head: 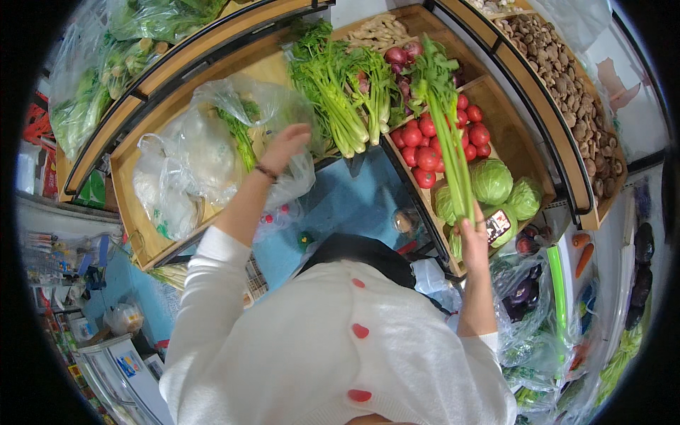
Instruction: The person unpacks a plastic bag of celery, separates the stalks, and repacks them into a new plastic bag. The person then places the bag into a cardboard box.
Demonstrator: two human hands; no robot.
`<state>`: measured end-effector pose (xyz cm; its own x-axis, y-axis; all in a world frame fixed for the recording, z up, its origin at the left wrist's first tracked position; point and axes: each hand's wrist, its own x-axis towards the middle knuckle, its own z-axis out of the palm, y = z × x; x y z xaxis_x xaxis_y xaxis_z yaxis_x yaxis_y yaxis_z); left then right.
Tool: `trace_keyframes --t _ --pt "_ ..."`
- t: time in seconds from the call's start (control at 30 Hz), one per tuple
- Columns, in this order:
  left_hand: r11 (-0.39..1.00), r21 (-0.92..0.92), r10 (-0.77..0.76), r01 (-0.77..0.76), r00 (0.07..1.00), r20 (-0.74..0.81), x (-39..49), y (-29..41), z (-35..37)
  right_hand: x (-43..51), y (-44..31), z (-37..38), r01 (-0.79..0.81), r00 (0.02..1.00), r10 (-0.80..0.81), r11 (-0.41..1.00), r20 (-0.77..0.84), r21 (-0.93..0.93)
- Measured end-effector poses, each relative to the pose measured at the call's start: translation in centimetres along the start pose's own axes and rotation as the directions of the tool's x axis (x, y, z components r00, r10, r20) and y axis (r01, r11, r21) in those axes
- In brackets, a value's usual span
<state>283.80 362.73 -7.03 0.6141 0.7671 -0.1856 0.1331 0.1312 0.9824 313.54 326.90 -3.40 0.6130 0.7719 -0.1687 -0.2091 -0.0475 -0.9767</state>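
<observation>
My right hand [473,236] grips the butt end of a bunch of celery [454,151]. Its pale green stalks rise over the tomatoes [419,141] and cabbages [491,180], leaves pointing away from me. My left hand [289,142] is stretched out over a clear plastic bag [295,178] in the left wooden bin; blur hides whether its fingers pinch the film. Thin green stalks [241,146] show beside that wrist, among the plastic. More celery bunches [342,114] lie just beyond the left hand, their butts towards me over the bin's front edge.
Bagged white produce [167,196] fills the wooden bin's [125,204] left end. Red onions [398,56] and ginger [377,32] lie at the back. Black metal rails [531,85] edge the upper shelves, mushrooms [566,87] at right. Bagged eggplants [523,292] sit low right; blue floor [345,191] shows between bins.
</observation>
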Motion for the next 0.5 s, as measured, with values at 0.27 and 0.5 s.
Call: trace_keyframes --t 0.27,0.5 --pt "0.924 -0.321 -0.100 0.210 0.940 0.326 1.1 4.3 15.5 -1.5 1.3 5.1 0.431 0.847 -0.496 0.431 0.191 -0.793" --pt "0.826 -0.539 -0.007 0.167 0.958 0.286 0.6 3.4 17.6 -3.5 2.8 5.1 0.438 0.853 -0.472 0.417 0.222 -0.797"
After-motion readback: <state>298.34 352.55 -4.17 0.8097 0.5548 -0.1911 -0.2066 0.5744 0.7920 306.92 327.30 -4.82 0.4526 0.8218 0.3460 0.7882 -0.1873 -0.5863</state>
